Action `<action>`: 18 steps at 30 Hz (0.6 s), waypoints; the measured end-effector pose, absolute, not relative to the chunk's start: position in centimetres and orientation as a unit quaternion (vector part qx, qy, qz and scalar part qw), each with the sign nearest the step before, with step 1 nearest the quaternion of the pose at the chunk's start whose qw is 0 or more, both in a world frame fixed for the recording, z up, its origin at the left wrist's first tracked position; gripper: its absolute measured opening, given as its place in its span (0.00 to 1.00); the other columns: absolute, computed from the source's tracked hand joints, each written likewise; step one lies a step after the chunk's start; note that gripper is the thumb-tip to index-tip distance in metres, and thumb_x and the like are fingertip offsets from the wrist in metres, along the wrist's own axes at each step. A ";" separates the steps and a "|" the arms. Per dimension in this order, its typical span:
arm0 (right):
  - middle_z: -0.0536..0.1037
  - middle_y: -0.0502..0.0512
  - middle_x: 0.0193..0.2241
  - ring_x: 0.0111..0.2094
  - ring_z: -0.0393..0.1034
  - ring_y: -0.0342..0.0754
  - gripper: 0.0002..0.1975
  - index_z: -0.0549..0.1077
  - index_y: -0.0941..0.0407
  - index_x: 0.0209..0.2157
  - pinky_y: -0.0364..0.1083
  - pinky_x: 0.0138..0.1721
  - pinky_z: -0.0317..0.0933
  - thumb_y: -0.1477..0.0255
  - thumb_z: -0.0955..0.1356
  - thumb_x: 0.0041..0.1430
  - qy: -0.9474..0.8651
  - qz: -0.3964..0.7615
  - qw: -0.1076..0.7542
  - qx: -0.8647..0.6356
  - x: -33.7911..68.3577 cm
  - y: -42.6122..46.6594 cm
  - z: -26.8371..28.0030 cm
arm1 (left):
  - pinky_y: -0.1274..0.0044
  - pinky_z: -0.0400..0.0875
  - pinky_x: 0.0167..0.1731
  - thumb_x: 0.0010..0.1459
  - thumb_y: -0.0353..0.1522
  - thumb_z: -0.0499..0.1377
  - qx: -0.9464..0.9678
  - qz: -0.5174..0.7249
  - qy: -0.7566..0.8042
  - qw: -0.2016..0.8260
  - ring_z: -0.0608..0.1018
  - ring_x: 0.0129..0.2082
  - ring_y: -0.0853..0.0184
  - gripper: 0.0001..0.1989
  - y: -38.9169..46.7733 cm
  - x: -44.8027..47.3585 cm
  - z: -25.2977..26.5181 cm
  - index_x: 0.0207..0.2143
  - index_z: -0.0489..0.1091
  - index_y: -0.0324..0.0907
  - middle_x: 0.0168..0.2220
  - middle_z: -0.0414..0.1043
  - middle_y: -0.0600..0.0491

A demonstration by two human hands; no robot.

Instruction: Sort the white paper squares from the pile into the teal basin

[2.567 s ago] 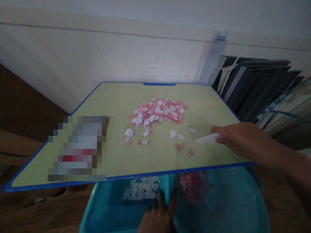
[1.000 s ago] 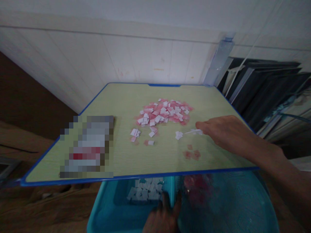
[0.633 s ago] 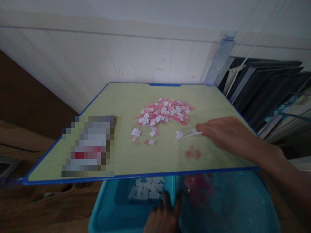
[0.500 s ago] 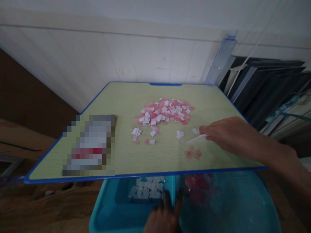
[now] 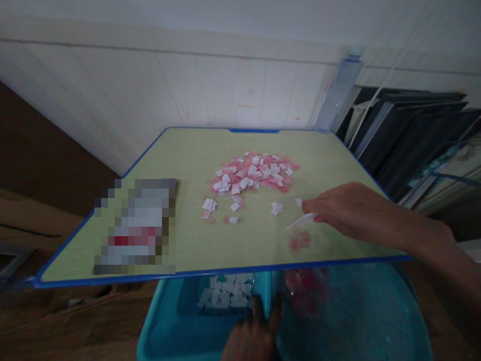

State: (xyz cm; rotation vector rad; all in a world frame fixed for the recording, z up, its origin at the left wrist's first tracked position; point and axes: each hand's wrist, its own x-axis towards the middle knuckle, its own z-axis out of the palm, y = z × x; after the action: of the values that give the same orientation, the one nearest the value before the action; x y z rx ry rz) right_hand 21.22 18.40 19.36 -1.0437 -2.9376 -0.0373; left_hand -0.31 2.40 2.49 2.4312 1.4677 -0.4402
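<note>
My right hand is closed on a thin white pointed tool, whose exact kind I cannot make out. Its tip hovers over or touches the green board just above a small patch of pink petal-like pieces. A small white square lies beside the fingertips, and a little cluster of white squares is to their left. Below the board's front edge, my left hand has its finger and thumb apart, on either side of the teal tub's rim. It appears to hold nothing; part of it is dim.
The blue-edged green board bears a heap of white squares and pink pieces. A blurred-out packet lies left. Beneath stand a tub with white squares and a round teal basin. Behind right are a clear bottle and dark panels.
My right hand has shifted slightly left, and the white tool's tip has come nearer the pink pieces, which look more bunched. The left hand stays in place.
</note>
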 end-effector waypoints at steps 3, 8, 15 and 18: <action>0.75 0.49 0.24 0.25 0.67 0.45 0.10 0.72 0.53 0.37 0.45 0.26 0.46 0.75 0.60 0.63 -0.939 -0.009 -0.022 -0.343 20.6 18.7 20.0 | 0.72 0.76 0.30 0.58 0.22 0.48 0.839 -0.150 0.507 0.131 0.80 0.33 0.59 0.31 2.5 -0.4 2.5 0.63 0.53 0.50 0.52 0.68 0.28; 0.79 0.55 0.34 0.35 0.71 0.49 0.13 0.72 0.55 0.45 0.45 0.32 0.53 0.76 0.64 0.59 -0.942 0.002 -0.039 -0.334 18.8 20.8 20.3 | 0.72 0.76 0.29 0.57 0.22 0.48 0.835 -0.147 0.514 0.132 0.80 0.32 0.60 0.31 2.5 -0.4 2.4 0.63 0.53 0.51 0.53 0.68 0.30; 0.77 0.58 0.43 0.45 0.69 0.52 0.16 0.72 0.59 0.45 0.49 0.44 0.59 0.78 0.68 0.52 -0.953 0.156 -0.072 -0.250 17.2 23.9 20.7 | 0.71 0.76 0.30 0.56 0.21 0.48 0.834 -0.147 0.512 0.145 0.80 0.33 0.58 0.32 2.4 -0.6 2.3 0.63 0.53 0.49 0.53 0.67 0.28; 0.78 0.55 0.37 0.39 0.70 0.52 0.14 0.73 0.58 0.39 0.47 0.39 0.60 0.79 0.71 0.48 -0.947 0.183 -0.104 -0.243 16.4 24.1 20.7 | 0.71 0.76 0.30 0.56 0.21 0.48 0.832 -0.149 0.510 0.163 0.80 0.34 0.58 0.32 2.4 -0.7 2.1 0.62 0.55 0.48 0.53 0.67 0.29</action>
State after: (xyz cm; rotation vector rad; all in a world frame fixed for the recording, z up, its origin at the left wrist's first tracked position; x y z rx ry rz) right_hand 16.42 24.14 20.71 -0.8178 -3.1905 0.6168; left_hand -0.67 2.40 2.10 2.3724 1.4550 -0.4241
